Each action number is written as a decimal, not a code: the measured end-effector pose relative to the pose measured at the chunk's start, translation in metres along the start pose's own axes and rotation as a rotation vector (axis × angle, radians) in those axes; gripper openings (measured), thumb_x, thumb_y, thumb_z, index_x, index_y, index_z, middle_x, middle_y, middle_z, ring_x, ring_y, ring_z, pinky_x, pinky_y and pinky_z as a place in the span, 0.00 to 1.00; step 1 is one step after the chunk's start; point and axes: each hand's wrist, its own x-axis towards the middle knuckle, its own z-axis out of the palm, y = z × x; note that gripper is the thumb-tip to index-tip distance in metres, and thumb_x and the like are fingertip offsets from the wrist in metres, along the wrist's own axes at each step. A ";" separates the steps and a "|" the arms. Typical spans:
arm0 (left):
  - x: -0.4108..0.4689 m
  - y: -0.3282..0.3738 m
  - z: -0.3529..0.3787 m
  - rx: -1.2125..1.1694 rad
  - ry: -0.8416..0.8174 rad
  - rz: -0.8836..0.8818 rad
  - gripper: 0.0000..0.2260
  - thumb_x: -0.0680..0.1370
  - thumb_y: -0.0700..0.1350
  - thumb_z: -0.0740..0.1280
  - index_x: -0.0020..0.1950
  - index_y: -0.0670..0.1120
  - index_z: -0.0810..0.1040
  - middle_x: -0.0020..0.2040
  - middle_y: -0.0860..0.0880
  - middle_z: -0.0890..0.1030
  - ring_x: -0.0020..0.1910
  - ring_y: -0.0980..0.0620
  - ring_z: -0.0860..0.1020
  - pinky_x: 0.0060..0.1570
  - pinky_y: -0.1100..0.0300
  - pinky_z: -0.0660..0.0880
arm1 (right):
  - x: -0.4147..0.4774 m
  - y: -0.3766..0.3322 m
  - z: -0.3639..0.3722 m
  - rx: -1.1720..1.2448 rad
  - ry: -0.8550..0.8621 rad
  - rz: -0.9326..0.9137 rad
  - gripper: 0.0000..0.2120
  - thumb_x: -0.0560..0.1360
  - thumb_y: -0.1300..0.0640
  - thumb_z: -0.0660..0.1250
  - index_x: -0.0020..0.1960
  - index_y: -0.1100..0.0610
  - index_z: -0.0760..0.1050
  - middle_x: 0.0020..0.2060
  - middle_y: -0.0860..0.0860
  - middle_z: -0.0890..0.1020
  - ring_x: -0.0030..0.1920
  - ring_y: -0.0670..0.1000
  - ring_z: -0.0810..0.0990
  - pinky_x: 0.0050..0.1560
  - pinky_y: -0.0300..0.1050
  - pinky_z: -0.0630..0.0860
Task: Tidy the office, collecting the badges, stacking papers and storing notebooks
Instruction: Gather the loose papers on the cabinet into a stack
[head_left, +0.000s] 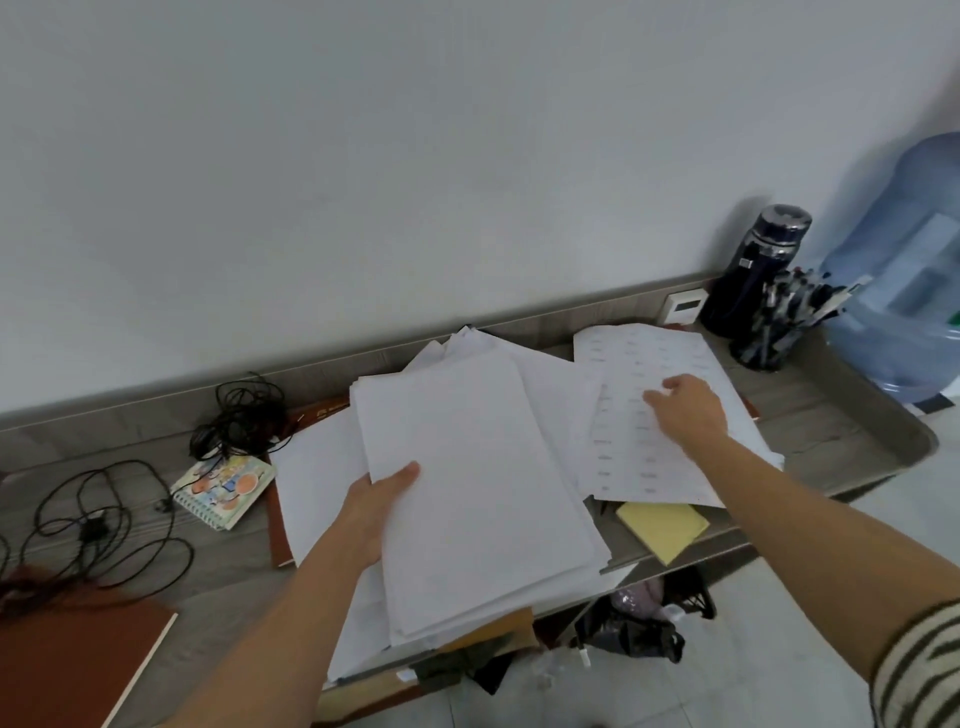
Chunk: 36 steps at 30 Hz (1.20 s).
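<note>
My left hand (375, 506) grips a thick stack of white papers (467, 483) by its left edge, thumb on top, above the desk. My right hand (688, 410) rests on printed sheets (639, 364) lying at the right of the desk, fingers curled at the paper's surface. More loose white sheets (317, 467) lie under the held stack. A small spiral notebook with a cartoon cover (226, 488) sits to the left. A brown notebook (67, 670) lies at the near left corner, and another brown cover (278, 530) shows under the sheets.
Black cables (104, 525) and a coiled cord (239, 415) sprawl on the grey desk (218, 582). A yellow pad (662, 527) lies near the front edge. A dark flask (753, 270), a pen holder (779, 327) and a blue water jug (904, 270) stand at far right. Bags (628, 623) lie on the floor.
</note>
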 end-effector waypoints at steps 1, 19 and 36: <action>0.000 0.000 -0.001 0.005 0.004 0.001 0.20 0.71 0.46 0.76 0.60 0.42 0.78 0.51 0.41 0.85 0.50 0.38 0.83 0.45 0.42 0.81 | 0.014 0.020 -0.015 -0.003 0.007 0.110 0.26 0.74 0.47 0.69 0.68 0.58 0.72 0.63 0.59 0.76 0.62 0.62 0.75 0.61 0.57 0.74; -0.003 -0.004 0.008 0.042 0.086 0.073 0.21 0.69 0.48 0.77 0.58 0.42 0.78 0.48 0.43 0.86 0.47 0.40 0.84 0.42 0.45 0.81 | 0.062 0.021 -0.073 0.236 -0.214 0.075 0.11 0.74 0.67 0.71 0.56 0.67 0.77 0.51 0.64 0.82 0.45 0.60 0.82 0.49 0.54 0.79; -0.005 0.004 0.005 -0.052 0.125 -0.028 0.27 0.75 0.68 0.60 0.61 0.49 0.78 0.50 0.44 0.86 0.52 0.40 0.83 0.46 0.46 0.80 | -0.021 -0.088 -0.058 0.741 -0.766 -0.134 0.10 0.76 0.67 0.66 0.56 0.62 0.78 0.50 0.59 0.85 0.44 0.58 0.85 0.45 0.56 0.83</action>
